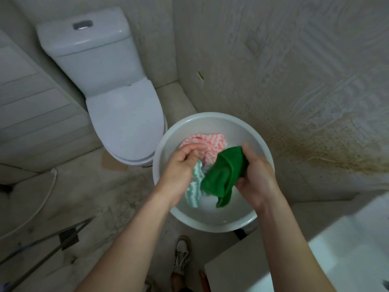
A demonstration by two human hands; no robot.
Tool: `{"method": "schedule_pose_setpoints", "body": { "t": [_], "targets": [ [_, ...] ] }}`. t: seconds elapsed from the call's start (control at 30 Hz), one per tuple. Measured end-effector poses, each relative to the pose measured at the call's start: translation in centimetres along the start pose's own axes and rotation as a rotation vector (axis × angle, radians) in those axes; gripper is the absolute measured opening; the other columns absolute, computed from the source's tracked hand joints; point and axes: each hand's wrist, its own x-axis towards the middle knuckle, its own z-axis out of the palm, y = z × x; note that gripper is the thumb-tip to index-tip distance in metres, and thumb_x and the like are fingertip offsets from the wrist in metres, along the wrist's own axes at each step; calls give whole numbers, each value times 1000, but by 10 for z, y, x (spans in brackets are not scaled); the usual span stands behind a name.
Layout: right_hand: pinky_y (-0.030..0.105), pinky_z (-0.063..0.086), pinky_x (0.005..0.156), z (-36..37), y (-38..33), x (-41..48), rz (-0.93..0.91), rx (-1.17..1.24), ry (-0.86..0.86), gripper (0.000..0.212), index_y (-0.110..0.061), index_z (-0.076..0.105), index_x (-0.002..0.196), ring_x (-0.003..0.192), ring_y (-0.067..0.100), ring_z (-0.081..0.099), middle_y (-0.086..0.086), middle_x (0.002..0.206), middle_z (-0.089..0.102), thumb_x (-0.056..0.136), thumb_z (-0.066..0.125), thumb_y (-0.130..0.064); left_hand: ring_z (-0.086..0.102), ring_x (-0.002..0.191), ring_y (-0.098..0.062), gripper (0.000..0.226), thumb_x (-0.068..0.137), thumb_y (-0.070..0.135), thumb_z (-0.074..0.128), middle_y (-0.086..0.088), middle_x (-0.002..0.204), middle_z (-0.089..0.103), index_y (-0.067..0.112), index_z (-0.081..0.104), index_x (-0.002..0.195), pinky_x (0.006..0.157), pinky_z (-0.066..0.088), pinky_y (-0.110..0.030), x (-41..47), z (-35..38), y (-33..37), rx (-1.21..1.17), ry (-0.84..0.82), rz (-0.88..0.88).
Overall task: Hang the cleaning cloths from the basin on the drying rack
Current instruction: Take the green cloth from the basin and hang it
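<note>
Green cloth (223,171) gripped by curled right hand (255,178) over basin (248,133); left hand (181,165) curled, hold unclear.

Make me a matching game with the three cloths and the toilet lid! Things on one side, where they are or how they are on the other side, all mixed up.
Things:
1. green cloth
2. pink striped cloth
3. mint striped cloth
4. toilet lid

Where or how:
A. lying in the basin
B. gripped by the right hand
C. closed
D. held by the left hand

Pairs: 1-B, 2-A, 3-D, 4-C
</note>
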Motion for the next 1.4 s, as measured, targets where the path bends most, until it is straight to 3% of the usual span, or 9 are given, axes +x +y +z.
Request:
{"method": "schedule_pose_setpoints", "body": {
  "t": [0.17, 0.3, 0.47, 0.53, 0.63, 0.87, 1.1, 1.23, 1.4],
  "targets": [
    [31, 57, 65, 13, -9, -19, -82, -160, -366, 9, -13, 63, 80, 77, 23, 69, 8, 79, 70, 77, 70, -8, 70, 84, -15, 12, 81, 13, 71, -8, 90, 74, 7, 73, 92, 77, 55, -23, -27, 2, 4, 84, -47, 13],
    [25, 54, 63, 12, -13, -21, -259, -490, -352, 23, -14, 58, 82, 76, 18, 66, 0, 77, 66, 82, 65, 8, 61, 68, -1, 11, 84, 17, 69, 7, 72, 69, 22, 70, 74, 67, 47, -14, -37, -15, 18, 182, 181, 220],
    [4, 34, 84, 20, -10, -24, -685, -1191, -111, 30, -23, 67, 99, 105, 9, 53, -4, 112, 58, 86, 59, 2, 59, 70, -3, 19, 90, 26, 61, 13, 70, 63, 31, 59, 72, 70, 46, -23, -50, -24, 47, 427, 96, 328],
    [-1, 33, 84, 26, -12, -32, -640, -1096, -247, 39, -23, 63, 112, 107, 3, 52, -6, 118, 56, 83, 62, 2, 62, 74, -4, 19, 87, 27, 65, 15, 72, 65, 35, 60, 71, 73, 49, -27, -51, -23, 55, 542, 104, 372],
    [12, 46, 80, 44, -12, -50, -585, -888, -466, 39, -21, 62, 111, 99, 3, 61, -9, 106, 66, 80, 66, 1, 64, 83, -6, 7, 82, 35, 69, 13, 80, 70, 31, 68, 77, 81, 52, -35, -60, -24, 73, 657, 72, 381],
    [35, 49, 69, 60, 18, -43, -758, -1267, 77, 21, -20, 61, 76, 78, 27, 61, 4, 77, 66, 77, 52, -1, 53, 62, 6, 16, 72, 24, 80, 16, 63, 61, 27, 65, 65, 63, 40, -12, -108, -53, 126, 456, 248, 507],
    [28, 50, 48, 92, 1, -89, -287, -569, -123, 23, -12, 58, 74, 70, 22, 57, 9, 73, 56, 89, 45, 0, 48, 59, -10, 19, 76, 12, 77, 4, 61, 57, 21, 63, 66, 52, 38, -19, -168, -111, 125, 186, 457, 529],
    [18, 38, 40, 112, -9, -124, -100, -169, -359, 28, -13, 62, 81, 58, 11, 53, 5, 71, 58, 92, 38, -5, 49, 64, -8, 20, 74, 22, 77, 2, 65, 57, 23, 59, 65, 62, 38, -23, -207, -157, 98, 356, 512, 458],
    [12, 35, 30, 155, 4, -172, 75, -132, -650, 23, -12, 61, 85, 51, 8, 55, 2, 69, 59, 93, 41, -9, 50, 63, -7, 24, 83, 9, 69, 4, 66, 57, 24, 57, 68, 66, 38, -27, -262, -196, 47, 447, 610, 265]
  ]
}}
